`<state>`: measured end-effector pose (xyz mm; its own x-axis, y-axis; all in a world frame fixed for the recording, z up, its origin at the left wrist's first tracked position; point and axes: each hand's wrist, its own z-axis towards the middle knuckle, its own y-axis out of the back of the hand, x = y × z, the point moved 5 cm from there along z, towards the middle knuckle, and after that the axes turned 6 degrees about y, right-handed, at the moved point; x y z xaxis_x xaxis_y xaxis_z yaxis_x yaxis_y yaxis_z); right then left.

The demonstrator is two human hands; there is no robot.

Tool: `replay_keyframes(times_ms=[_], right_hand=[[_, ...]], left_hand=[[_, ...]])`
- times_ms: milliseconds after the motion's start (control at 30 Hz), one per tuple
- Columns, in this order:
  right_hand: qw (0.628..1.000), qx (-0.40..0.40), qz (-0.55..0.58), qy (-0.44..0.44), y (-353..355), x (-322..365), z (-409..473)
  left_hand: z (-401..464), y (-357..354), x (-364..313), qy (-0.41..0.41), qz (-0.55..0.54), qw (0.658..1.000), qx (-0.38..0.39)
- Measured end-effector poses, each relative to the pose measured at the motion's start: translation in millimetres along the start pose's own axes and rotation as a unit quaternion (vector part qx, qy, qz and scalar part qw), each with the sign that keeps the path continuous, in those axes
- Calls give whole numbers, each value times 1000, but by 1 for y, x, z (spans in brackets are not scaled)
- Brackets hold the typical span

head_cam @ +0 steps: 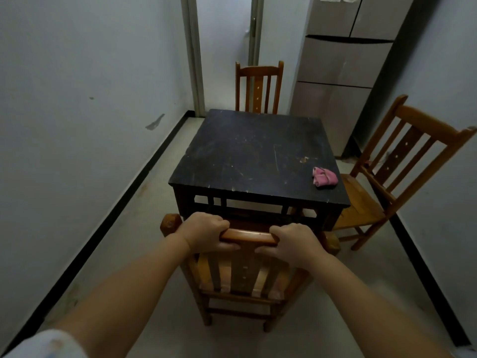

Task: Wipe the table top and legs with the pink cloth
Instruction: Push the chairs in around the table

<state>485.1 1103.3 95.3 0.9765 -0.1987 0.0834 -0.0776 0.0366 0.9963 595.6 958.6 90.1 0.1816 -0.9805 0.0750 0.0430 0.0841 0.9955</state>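
Note:
A small square black table (pixel 247 151) stands in the middle of the room, its top scratched and worn. A crumpled pink cloth (pixel 324 177) lies near the table's front right corner, untouched. In front of the table stands a wooden chair (pixel 245 275) with its back toward me. My left hand (pixel 206 232) and my right hand (pixel 294 241) both grip the chair's top rail, side by side. The table's front legs are partly hidden behind the chair and my hands.
A second wooden chair (pixel 259 86) stands at the table's far side and a third chair (pixel 392 161) at its right. A grey refrigerator (pixel 343 60) is at the back right, a doorway (pixel 222 47) behind. White walls close in on both sides.

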Motion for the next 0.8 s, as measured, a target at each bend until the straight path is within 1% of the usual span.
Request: replay_keyframes(times_ms=[167,300,433,567,700,800], right_hand=[[999,-12,-35,0,2,-31,43],[999,-22,-38,-10,3,-57,76],[999,-28,-43,-15,3,-82,105],[999,-24,-33,-7,2,-99,122],[999,-18,-33,-5,-1,-102,126],[999,16,-34,-20,-1,-101,128]], left_hand=[[44,-7,31,-6,-3,1000,-17],[83,-9,54,-6,-4,999,-36],[114,-13,70,-5,-5,999,-37],[133,-15,80,4,-1,1000,-28],[137,-14,80,8,1,1000,-1],[135,-11,76,22,8,999,31]])
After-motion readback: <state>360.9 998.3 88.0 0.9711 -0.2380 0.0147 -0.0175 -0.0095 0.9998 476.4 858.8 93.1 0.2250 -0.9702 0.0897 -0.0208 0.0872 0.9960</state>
